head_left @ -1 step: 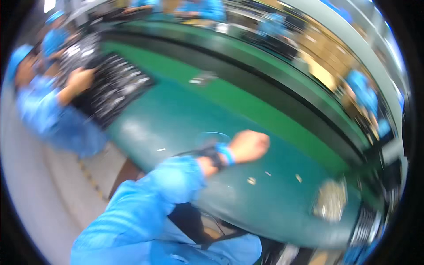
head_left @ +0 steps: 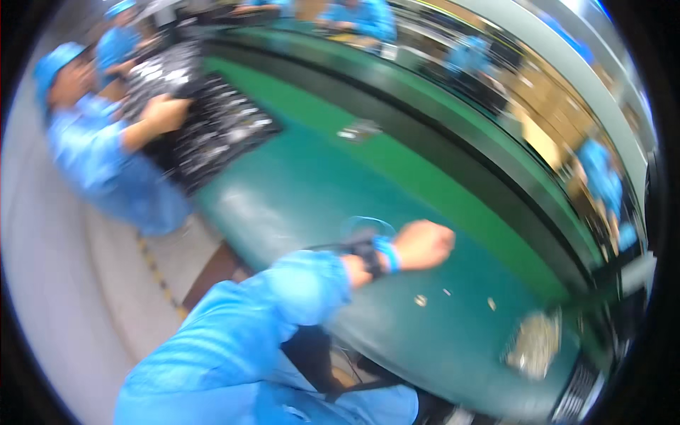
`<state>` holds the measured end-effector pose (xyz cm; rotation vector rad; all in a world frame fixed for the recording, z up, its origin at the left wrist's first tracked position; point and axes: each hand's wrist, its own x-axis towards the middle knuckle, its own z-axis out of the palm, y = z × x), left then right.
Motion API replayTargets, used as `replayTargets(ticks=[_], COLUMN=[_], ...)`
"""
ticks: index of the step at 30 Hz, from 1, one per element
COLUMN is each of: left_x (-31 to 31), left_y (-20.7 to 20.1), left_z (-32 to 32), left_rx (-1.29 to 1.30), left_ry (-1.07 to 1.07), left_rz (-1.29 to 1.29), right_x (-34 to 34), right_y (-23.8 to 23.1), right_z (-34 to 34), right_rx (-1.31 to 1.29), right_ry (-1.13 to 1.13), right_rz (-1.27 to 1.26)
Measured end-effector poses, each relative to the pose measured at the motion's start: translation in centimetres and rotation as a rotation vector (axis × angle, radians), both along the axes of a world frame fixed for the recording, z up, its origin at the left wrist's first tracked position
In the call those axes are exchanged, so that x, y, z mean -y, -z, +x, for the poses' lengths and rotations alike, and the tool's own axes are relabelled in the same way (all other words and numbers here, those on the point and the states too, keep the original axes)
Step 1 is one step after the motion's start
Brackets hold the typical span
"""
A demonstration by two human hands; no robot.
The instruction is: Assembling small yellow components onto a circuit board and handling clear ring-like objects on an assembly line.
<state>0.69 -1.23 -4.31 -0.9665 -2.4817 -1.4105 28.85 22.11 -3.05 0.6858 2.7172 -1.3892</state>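
One left hand (head_left: 425, 244) in view, held out over mid-table (head_left: 283, 198), apparently curled into a loose fist; too blurred to rule out something inside. Right hand out of view. Step in hand, as a judgement: a reach over the table, no part visibly being worked. Called for, if picking up: fingers uncurled and lowered. Counted: three small bits (head_left: 421, 301), lying apart between fist and near edge; one clear bag (head_left: 535, 343) near the right end; one clear packet (head_left: 360, 131) on the green strip (head_left: 425, 177) along the far edge; one black tray (head_left: 234, 117) of blurred parts at the left end; one dark strap (head_left: 368, 258) and one blue band (head_left: 387, 253) behind the hand; one cord loop (head_left: 372, 219) beyond the strap.
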Motion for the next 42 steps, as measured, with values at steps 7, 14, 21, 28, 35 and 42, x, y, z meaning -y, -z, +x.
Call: replayTargets(ticks=[7,14,21,28,35,42], left_x=[1.1,1.4,0.9,2.3,1.2,1.2], left_y=[-0.8,-1.0,-1.1,-1.1,-0.2,-1.0], left_z=[0.4,0.0,0.4,-1.1,-1.9,-1.1], left_rx=[0.127,0.054,0.07,0.088,0.058,0.127], left_ry=[-0.046,-0.069,-0.023,-0.026,0.058,0.077], left_rz=[0.035,0.038,0.017,0.007,0.061,-0.002], right_x=[0.6,0.0,-0.1,-1.7,-5.1,-11.8], right_y=[-0.1,3.0,9.7,10.7,-6.5,-14.7], right_z=[-4.8,1.2,18.1,35.2,17.9,4.9], right_rx=[-0.035,0.149,0.616,1.038,0.633,-0.16], right_ry=[-0.042,0.026,0.174,0.107,-0.392,0.067], right_rz=[0.018,-0.082,-0.305,-0.621,-0.608,0.308])
